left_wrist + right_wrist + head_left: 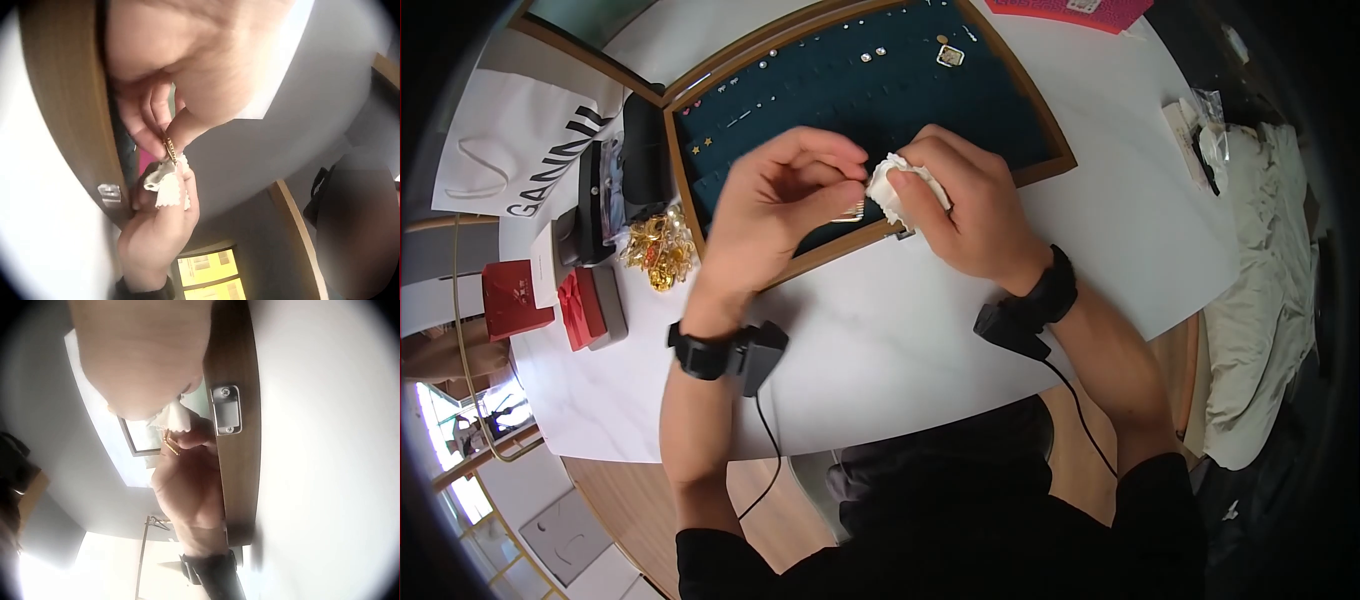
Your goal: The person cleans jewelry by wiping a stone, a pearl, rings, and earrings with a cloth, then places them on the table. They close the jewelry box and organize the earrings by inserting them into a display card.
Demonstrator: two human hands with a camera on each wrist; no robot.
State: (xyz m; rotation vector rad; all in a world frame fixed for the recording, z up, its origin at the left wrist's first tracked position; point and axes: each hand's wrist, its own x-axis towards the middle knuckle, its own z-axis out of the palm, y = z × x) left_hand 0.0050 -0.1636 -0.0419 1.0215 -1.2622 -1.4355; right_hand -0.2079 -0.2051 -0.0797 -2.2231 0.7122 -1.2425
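Note:
Over the front of a wooden jewelry case (pixel 1060 165) lined in dark teal, both hands meet. My left hand (pixel 775 205) pinches a small gold beaded piece of jewelry (pixel 170 150) between thumb and fingertips. White cloth (pixel 887 190) with a scalloped edge is bunched in my right hand (pixel 970 200), thumb pressed on it. In the left wrist view the cloth lies right against the gold piece's end. Several earrings sit in the lining, among them gold stars (pixel 702 146) and a square white piece (pixel 950 55).
Left of the case lie a heap of gold jewelry (pixel 660 250), a red box (pixel 515 300), a red-ribboned box (pixel 582 310) and a white paper bag (pixel 510 145). A pink box (pixel 1080 10) is at the back. The case's metal latch (pixel 226 409) faces the front.

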